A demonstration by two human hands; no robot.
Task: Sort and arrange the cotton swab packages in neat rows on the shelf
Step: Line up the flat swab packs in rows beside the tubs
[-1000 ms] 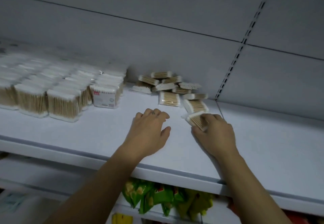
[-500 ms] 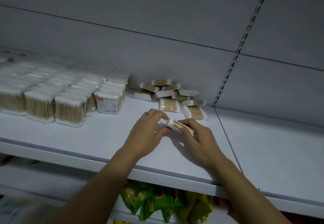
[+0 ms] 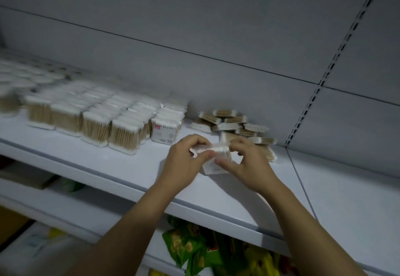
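Observation:
One small cotton swab package (image 3: 213, 157) is held just above the white shelf (image 3: 108, 167), between both hands. My left hand (image 3: 186, 163) pinches its left end and my right hand (image 3: 249, 163) pinches its right side. Behind them a loose pile of swab packages (image 3: 236, 124) lies jumbled against the back wall. On the left, upright swab packages (image 3: 97, 122) stand in neat rows, ending with a labelled package (image 3: 165, 130).
A slotted upright (image 3: 320, 85) divides the grey back panel; a seam (image 3: 300, 187) splits the shelf to the right of my hands. Green snack bags (image 3: 194, 249) fill the lower shelf under my arms.
My right hand carried a package from the pile's edge leftward; my left hand rose off the shelf and took its other end. The package now stands more upright between both hands.

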